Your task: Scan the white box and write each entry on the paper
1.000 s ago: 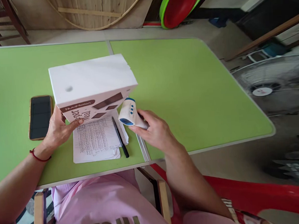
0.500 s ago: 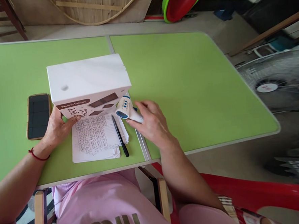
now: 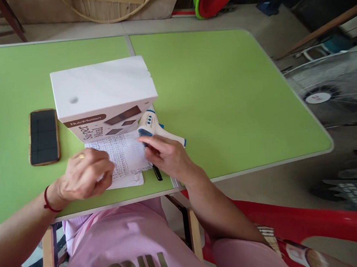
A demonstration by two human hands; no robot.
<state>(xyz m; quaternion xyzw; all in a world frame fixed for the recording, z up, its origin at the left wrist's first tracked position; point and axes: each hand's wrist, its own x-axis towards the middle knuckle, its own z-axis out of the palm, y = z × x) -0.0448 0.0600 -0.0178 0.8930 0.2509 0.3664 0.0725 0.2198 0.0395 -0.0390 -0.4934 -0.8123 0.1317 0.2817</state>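
One loosely curled left hand (image 3: 88, 173) covers part of the handwritten papers (image 3: 128, 150), lower left of centre; the right hand (image 3: 169, 152) bends its fingers over a black pen (image 3: 157, 173) mid-frame — whether either grips anything, I cannot tell. Upper left of centre stands a white box (image 3: 103, 87), a white-and-blue handheld device (image 3: 166, 133) near its lower right corner.

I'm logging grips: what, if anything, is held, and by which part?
Left hand: nothing visible. Right hand covers part of the pen; whether it grips cannot be told.
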